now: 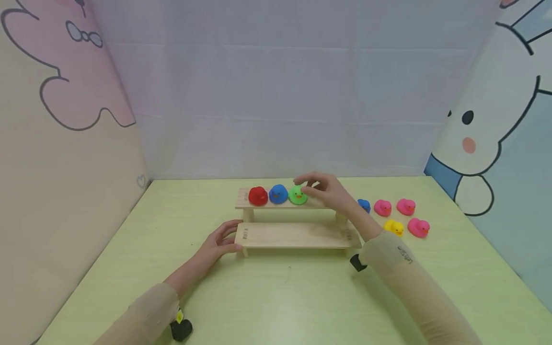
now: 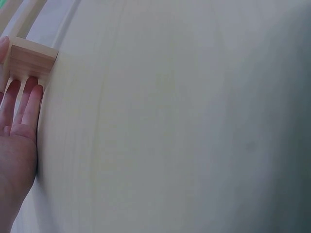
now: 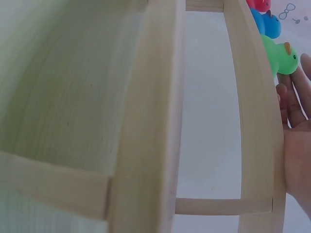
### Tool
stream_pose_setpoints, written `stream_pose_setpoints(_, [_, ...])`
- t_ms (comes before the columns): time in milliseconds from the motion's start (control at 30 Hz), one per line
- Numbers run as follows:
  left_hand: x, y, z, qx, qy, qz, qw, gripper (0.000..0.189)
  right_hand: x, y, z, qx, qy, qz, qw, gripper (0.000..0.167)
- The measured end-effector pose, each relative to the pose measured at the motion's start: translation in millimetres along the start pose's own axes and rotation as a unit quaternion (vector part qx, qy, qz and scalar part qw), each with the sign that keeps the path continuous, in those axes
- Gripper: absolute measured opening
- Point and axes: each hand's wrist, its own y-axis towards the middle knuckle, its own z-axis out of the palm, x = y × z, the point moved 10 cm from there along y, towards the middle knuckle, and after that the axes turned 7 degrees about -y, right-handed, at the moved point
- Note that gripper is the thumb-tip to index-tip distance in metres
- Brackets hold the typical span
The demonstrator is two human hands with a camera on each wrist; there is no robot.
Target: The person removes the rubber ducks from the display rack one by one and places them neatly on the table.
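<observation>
A two-step wooden stand (image 1: 297, 235) stands on the table. On its upper step sit a red rubber duck (image 1: 258, 196), a blue rubber duck (image 1: 278, 194) and a green rubber duck (image 1: 296, 195), side by side from the left. My left hand (image 1: 221, 239) holds the left end of the lower step, thumb at the front and fingers toward the back; fingertips (image 2: 32, 92) touch the wood in the left wrist view. My right hand (image 1: 327, 191) is beside the green duck, its fingers loosely spread around the duck's right side. Whether they touch it is unclear.
Right of the stand are pink ducks (image 1: 406, 207), a yellow duck (image 1: 394, 227) and another blue duck (image 1: 364, 205), partly covered by my right arm. A pale curtain (image 1: 280, 110) rises behind the table (image 1: 276, 297), and printed panels flank it.
</observation>
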Motion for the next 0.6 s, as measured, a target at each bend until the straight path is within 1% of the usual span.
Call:
stream_pose_setpoints(133, [-0.3, -1.0, 0.0, 0.000, -0.003, 0.002, 1.0000, 0.065, -0.8, -0.3, 3.9, 0.013, -0.021, 0.009, 0.9996, 0.026])
stream_pose_setpoints(267, [0.6, -0.7, -0.6, -0.002, -0.001, -0.002, 1.0000, 0.065, 0.0, -0.2, 6.8, 0.024, -0.028, 0.008, 0.9993, 0.027])
stream_pose_setpoints(600, [1.0, 0.1, -0.7, -0.001, 0.002, -0.003, 1.0000, 0.065, 0.1, -0.7, 6.7, 0.024, -0.039, 0.011, 0.9989, 0.028])
